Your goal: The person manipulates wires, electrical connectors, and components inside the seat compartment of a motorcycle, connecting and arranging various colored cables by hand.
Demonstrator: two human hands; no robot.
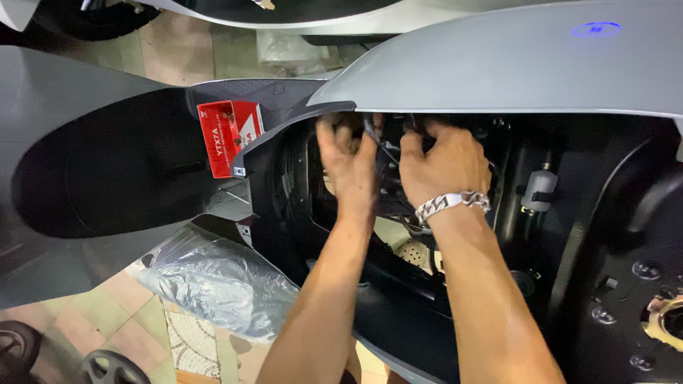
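Both my hands reach into the dark open body of a grey scooter, just under its grey side panel (498, 64). My left hand (348, 160) has its fingers curled up under the panel's edge, on black wires (388, 153) and dark parts there. My right hand (441, 160), with a silver chain bracelet (452, 204) on the wrist, grips the same bundle of wires and parts from the right. The fingertips of both hands are hidden in the shadow. What exactly each hand grips I cannot make out.
A red box-shaped battery (229, 135) sits at the left, beside the black seat underside (107, 171). A clear plastic bag (220, 281) lies below on the tiled floor. A small white fuel filter (541, 188) stands to the right. Bolts and a round metal opening (669, 320) are at the lower right.
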